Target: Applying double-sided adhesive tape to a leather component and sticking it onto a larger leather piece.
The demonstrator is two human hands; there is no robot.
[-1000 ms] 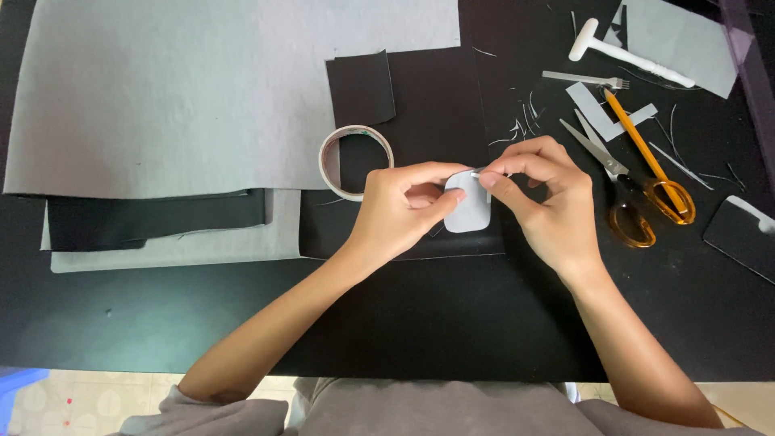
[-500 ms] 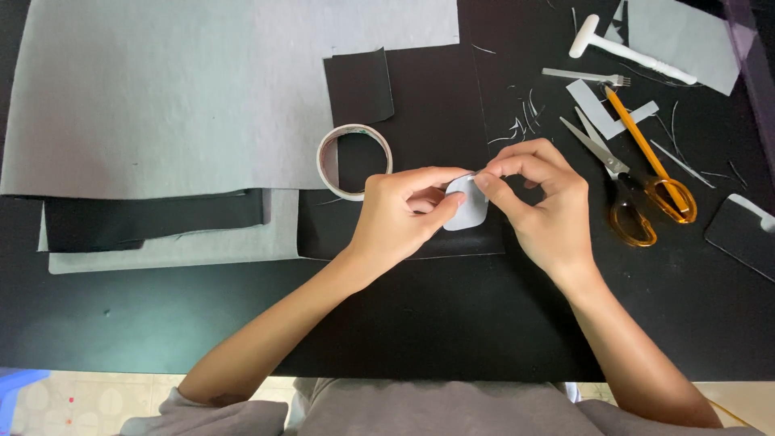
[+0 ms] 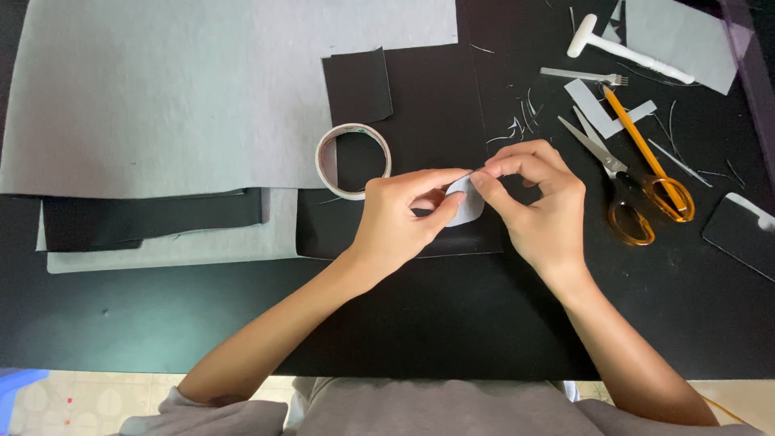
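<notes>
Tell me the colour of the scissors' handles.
Translucent orange handles on the scissors, seen in the head view.

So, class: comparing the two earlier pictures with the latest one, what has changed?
Very little. Both hands hold the small grey piece throughout; the right hand pinches at its top edge, the left hand grips from the side. The tape roll and scissors stayed put.
</notes>
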